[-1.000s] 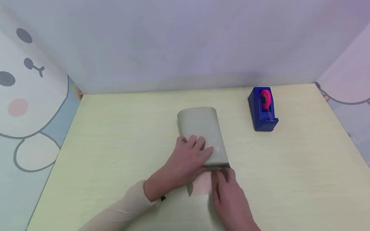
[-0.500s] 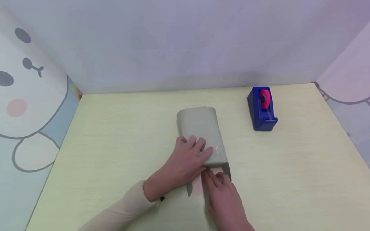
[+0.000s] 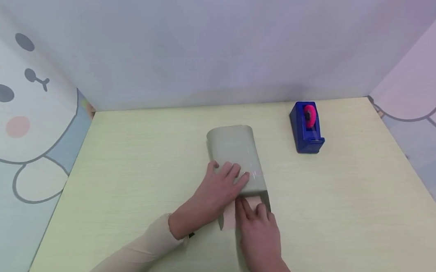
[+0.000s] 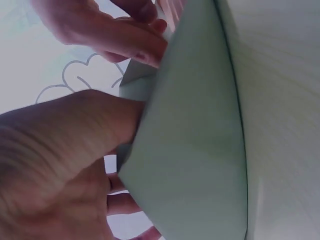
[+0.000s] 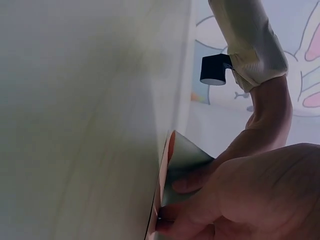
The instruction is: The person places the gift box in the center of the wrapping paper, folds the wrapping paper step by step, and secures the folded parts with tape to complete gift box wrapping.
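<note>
From my head, one camera looks forward and down over the pale yellow, wood-grained table point(image 3: 135, 156) to the plain greyish wall point(image 3: 222, 50); set farthest back, it takes in my left hand point(image 3: 215, 189) and right hand point(image 3: 261, 237). My left wrist's camera sits close, tipped so the tabletop fills its right side, with the smooth grey-green folded sheet point(image 4: 195, 125) large before it. My right wrist's, also near and sideways, has the tabletop leftward and faces my cream fabric sleeve point(image 5: 250, 40). Both wrist views share that sheet and both hands.
</note>
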Motion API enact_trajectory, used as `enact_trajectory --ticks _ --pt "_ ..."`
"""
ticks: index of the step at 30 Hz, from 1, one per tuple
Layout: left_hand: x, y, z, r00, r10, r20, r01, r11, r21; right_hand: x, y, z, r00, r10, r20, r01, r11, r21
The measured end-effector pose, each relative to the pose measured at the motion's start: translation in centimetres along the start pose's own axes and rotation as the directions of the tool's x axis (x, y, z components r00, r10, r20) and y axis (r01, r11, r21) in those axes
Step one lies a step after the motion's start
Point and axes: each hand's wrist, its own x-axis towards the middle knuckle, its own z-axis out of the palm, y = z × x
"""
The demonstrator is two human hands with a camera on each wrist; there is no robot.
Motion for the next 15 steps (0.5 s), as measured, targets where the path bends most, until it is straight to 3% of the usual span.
enact_trajectory --ticks 5,9,12,13,15 --pt "-0.1 0.4 0.4 1.0 -0.012 0.002 0.012 1.0 0.021 0.1 -0.5 0.2 0.997 -0.009 -0.078 0.004 0.998 -0.06" --pt "-0.2 0.7 0.4 1.0 -0.023 0.002 0.023 0.998 0.051 0.2 -0.5 0.3 0.997 -0.024 -0.067 0.02 0.998 -0.056" --pt "-0.2 0.7 0.4 1.0 -0.026 0.0 0.026 0.997 0.076 0.1 0.4 0.1 0.999 -0.019 -0.034 0.023 0.992 0.125" --pt "-0.2 0.7 0.4 1.0 -0.025 -0.001 0.025 0.996 0.082 0.1 1.0 0.1 0.999 -0.015 -0.031 0.021 0.974 0.227" --pt "-0.2 0.7 0.5 1.0 -0.024 -0.003 0.024 0.995 0.093 -0.1 2.4 -0.3 0.999 0.021 -0.029 -0.007 0.903 0.429"
